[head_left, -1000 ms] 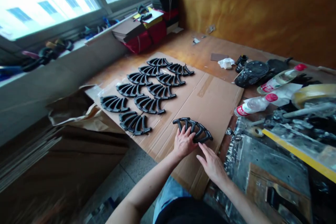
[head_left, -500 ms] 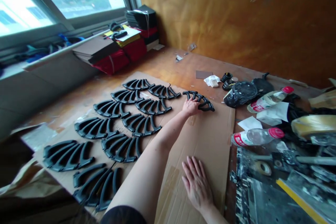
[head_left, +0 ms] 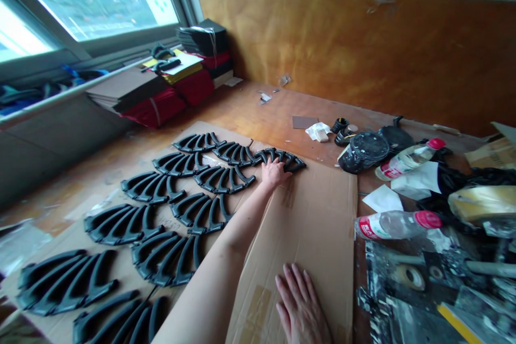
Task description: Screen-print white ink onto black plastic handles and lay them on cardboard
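My left hand (head_left: 275, 172) reaches to the far part of the flattened cardboard (head_left: 314, 215), its fingers closed over a black ribbed fan-shaped piece (head_left: 296, 162). That piece abuts the right end of another fan-shaped piece (head_left: 234, 153) in the far row. Several more of the same kind, such as one near the front left (head_left: 66, 282), lie in overlapping rows to the left of my arm. My right hand (head_left: 301, 309) rests flat, palm down with fingers spread, on bare cardboard at the front.
Along the right side stand a dark tub (head_left: 365, 150), a plastic bottle lying down (head_left: 397, 224), another bottle (head_left: 411, 158), and a wide tape roll (head_left: 486, 203). Stacked sheets with red bundles (head_left: 153, 107) sit by the window. A wooden board (head_left: 342, 43) closes off the back.
My left hand has brought the fan-shaped piece leftward, against the far row. The view has shifted, and my right hand stays flat on the cardboard.
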`<state>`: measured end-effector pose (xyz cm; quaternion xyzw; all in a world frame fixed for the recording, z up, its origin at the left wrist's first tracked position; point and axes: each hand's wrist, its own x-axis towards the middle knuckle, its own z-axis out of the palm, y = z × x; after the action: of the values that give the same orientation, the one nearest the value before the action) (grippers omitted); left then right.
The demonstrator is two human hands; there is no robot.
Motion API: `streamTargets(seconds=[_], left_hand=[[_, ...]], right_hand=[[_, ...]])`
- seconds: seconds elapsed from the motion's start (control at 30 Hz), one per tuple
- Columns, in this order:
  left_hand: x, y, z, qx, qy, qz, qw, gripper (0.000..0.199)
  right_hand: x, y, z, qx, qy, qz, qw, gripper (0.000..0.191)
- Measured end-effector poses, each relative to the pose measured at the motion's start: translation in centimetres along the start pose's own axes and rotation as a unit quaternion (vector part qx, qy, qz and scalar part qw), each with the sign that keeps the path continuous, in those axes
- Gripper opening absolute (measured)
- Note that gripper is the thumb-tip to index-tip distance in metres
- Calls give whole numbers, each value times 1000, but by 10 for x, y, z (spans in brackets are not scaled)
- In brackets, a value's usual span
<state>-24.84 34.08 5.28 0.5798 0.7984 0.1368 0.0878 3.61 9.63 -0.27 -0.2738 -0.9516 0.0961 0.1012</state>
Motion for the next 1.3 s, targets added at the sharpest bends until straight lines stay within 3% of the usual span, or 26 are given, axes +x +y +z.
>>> streamTargets(seconds=[0.13,0.27,0.5,0.6,0.7,0.77,0.83,0.9,1.0,1.1,1.2,1.3], left_hand=[[-6,10,8,2,47,-30,998,54],[-30,14,26,-2,107,-29,994,63],[-125,26,50,-56,99,-3,993,54],[-167,38,45,-122,75,-34,989,51],[-198,58,31,-244,22,-111,963,47],[-217,83,16,-294,-16,-137,946,47],[-243,121,-6,-342,-49,-112,932,50],[-277,170,-37,-443,-77,-65,891,58],[-330,254,-91,-589,-77,15,804,66],[-370,320,-129,-632,-49,46,772,68],[-400,343,-135,-626,4,28,779,66],[-433,329,-112,-606,-36,-47,793,64]], right_hand=[[3,-3,-7,3,5,-4,1000,73],[5,-10,-17,3,15,19,1000,67],[11,-19,-33,77,-23,69,994,51],[19,-23,-47,123,-53,96,986,44],[6,-23,-74,178,-134,110,969,28],[-22,-21,-101,218,-151,93,960,22],[-68,-17,-133,237,-111,66,963,23],[-124,-5,-165,236,-54,59,968,24],[-206,30,-205,219,10,89,972,24],[-269,82,-233,180,63,147,971,23],[-312,140,-254,83,112,199,970,26],[-334,188,-273,-26,152,246,957,39]])
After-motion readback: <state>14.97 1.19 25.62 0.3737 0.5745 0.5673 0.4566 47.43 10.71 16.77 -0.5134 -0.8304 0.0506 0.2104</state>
